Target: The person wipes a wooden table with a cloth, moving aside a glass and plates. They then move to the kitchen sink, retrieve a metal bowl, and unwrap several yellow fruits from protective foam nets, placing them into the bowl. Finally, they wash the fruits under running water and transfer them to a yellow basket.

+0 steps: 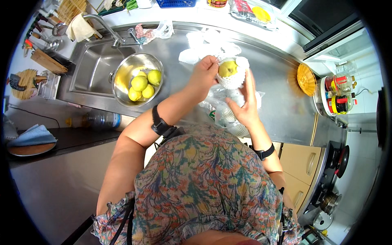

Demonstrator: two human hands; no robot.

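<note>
A yellow-green fruit [228, 68], which looks like a pear, sits partly wrapped in a white foam net [231, 82] above the counter. My left hand [204, 76] pinches the net's left edge. Against its right side rest the fingers of my right hand [247, 102], with the thumb spread away below. Under my hands lies a clear plastic bag [222, 111] holding more net-wrapped fruit [238, 130]. Several bare yellow-green fruits [139, 83] are in a steel bowl [122, 73] to the left. Loose white foam nets [196, 49] are heaped behind my hands.
The bowl overlaps the right edge of a steel sink [95, 67] with a faucet [105, 26]. On the right of the steel counter [275, 101] are an orange basket [306, 79] and a rack of bottles [337, 95]. A crumpled cloth [144, 34] lies near the faucet.
</note>
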